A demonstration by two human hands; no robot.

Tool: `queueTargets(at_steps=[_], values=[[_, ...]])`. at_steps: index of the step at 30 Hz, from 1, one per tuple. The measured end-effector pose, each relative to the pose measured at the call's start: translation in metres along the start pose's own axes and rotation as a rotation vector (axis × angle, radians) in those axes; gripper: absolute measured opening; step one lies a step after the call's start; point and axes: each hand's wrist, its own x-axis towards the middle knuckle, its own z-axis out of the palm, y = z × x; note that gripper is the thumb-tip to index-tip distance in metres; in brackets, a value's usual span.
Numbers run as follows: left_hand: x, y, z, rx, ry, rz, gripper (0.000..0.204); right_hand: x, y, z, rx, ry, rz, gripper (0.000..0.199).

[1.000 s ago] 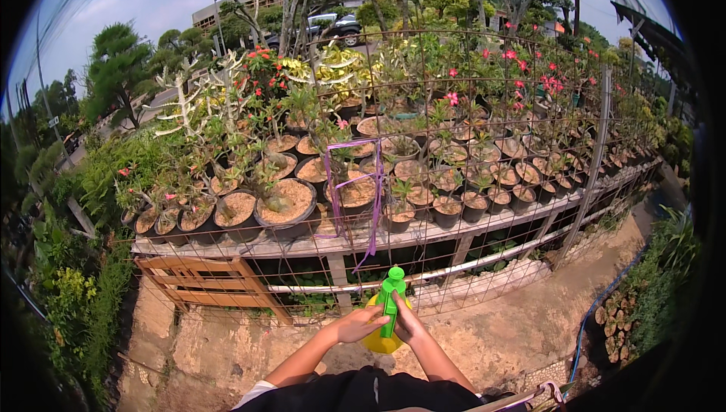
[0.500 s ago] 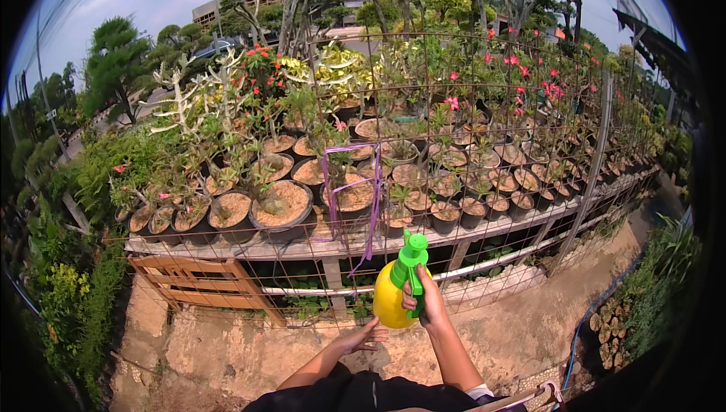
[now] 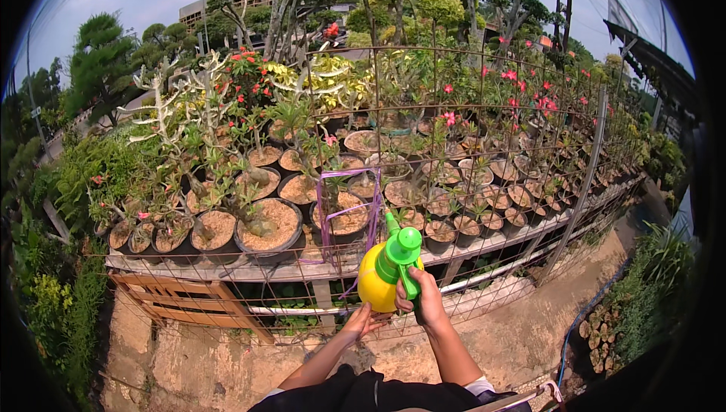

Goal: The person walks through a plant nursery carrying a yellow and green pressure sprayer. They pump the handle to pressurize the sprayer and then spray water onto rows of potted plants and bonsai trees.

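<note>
A pressure spray bottle (image 3: 373,283) with a round yellow body and a green pump top stands out in front of me, its nozzle directed toward the plants. Wrapped around its green handle are the fingers of my right hand (image 3: 426,298). My left hand (image 3: 361,323) is at the lower left of the yellow body, fingers stretched out and apparently touching its underside. Just beyond the bottle, purple plastic ribbon (image 3: 325,219) hangs on a rusty wire-mesh fence (image 3: 484,109). Behind the mesh, a large black pot (image 3: 268,224) holds a thick-stemmed plant in pale brown growing medium.
Rows of potted plants, some with pink or red flowers, fill a long raised bench (image 3: 204,267). A slatted wooden panel (image 3: 181,295) leans below it at left. At right, a blue hose (image 3: 572,326) runs along the concrete path (image 3: 484,336) beside greenery.
The spray bottle has shifted slightly left and tilted, its nozzle now pointing away from me. My left hand has come up against its base. The view has shifted slightly.
</note>
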Motion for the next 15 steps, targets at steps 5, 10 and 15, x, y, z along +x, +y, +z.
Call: queueTargets(at_steps=[5, 10, 15], values=[[0.025, 0.019, -0.021, 0.04, -0.037, 0.02, 0.055, 0.036, 0.001, 0.0, -0.023, -0.027, 0.013, 0.034], [0.051, 0.034, -0.039, 0.113, -0.003, 0.081, 0.056, 0.06, 0.0, -0.002, -0.02, -0.031, -0.02, 0.033], [0.061, 0.037, -0.037, 0.033, 0.011, 0.066, 0.056, 0.075, -0.006, -0.009, -0.006, -0.042, 0.023, 0.036]])
